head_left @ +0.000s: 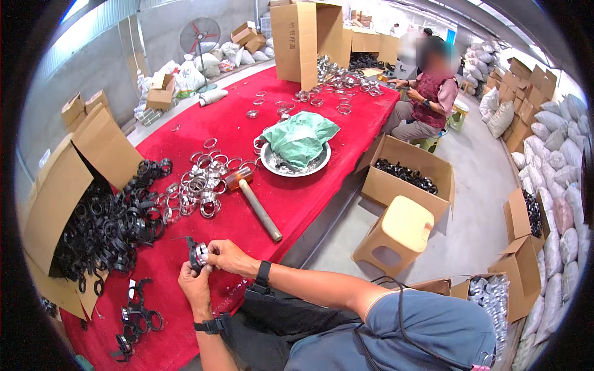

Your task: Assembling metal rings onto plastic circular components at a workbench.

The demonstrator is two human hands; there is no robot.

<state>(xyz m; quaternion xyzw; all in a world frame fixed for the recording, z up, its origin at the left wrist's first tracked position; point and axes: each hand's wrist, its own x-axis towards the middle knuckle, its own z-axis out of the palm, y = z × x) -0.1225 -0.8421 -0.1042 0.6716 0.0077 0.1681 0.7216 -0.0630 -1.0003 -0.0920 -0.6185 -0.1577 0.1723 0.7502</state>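
Note:
Over the table's near edge, my left hand [195,285] and my right hand [230,257] are closed together on a black ring-shaped part with a shiny metal band [198,255]. A thin black strip sticks out from its top. My left hand grips it from below while the right fingers press its right side. Several black ring parts [141,318] lie loose to the left of my left hand. Beyond my hands are a mallet [255,207] with a pale handle and a heap of silver metal rings [201,179].
A tipped carton [52,191] spills black rings [108,222] on the left. On the red-covered table [241,108] stands a metal basin [294,172] with a green cloth or bag [300,137]. A yellow stool [399,229] and carton [433,201] stand right. A person [433,93] sits at the far side.

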